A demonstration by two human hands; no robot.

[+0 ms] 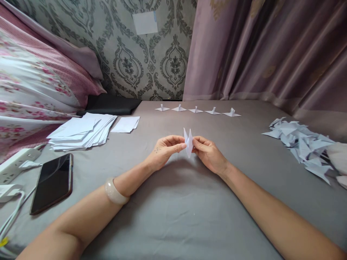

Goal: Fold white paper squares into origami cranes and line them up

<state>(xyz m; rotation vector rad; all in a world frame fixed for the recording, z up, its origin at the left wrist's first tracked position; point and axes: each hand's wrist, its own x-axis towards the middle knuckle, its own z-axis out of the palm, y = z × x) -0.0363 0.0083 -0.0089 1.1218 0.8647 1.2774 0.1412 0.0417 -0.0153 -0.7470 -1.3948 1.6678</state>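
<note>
Between my hands, above the middle of the grey cloth [173,216], is a small white folded paper piece [189,143] with two narrow points standing up and one pointing down. My left hand [167,150] pinches its left side between thumb and fingers. On the other side my right hand [208,152] pinches it too, thumb in front. Beyond the hands, several white folded paper cranes [195,109] stand in a row with their wings spread flat. Parts of the fingers behind the paper are hidden.
Left of my hands lie a stack of white paper sheets [84,131], a smaller paper pile [125,124], a black folder-like item [114,104], a phone [52,182] and a white power strip [18,164]. Many folded white papers [300,141] are heaped at right. Curtains [238,50] hang behind.
</note>
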